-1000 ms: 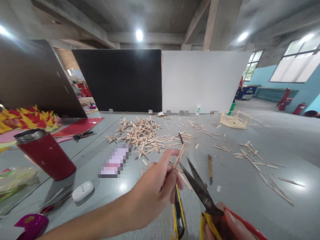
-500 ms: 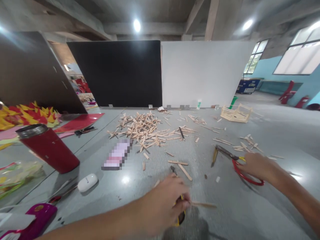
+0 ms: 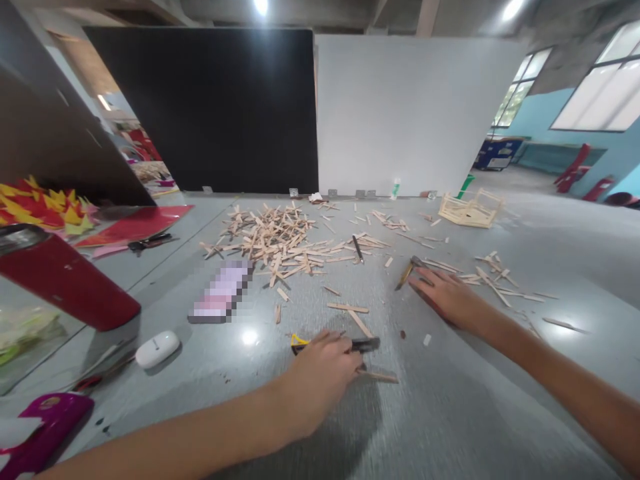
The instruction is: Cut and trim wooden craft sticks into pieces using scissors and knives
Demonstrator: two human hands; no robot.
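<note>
Left hand (image 3: 320, 377) in closed grip on utility knife (image 3: 367, 345), loose sticks (image 3: 350, 308) just beyond, stick pile (image 3: 280, 240) farther back.

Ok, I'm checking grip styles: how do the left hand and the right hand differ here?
The left hand is close in, fingers curled on a yellow-and-black knife; the right hand reaches farther out. The left is bent into a grip; the right lies flat, fingers straight, over scissors. Both rest on the grey table.
</note>
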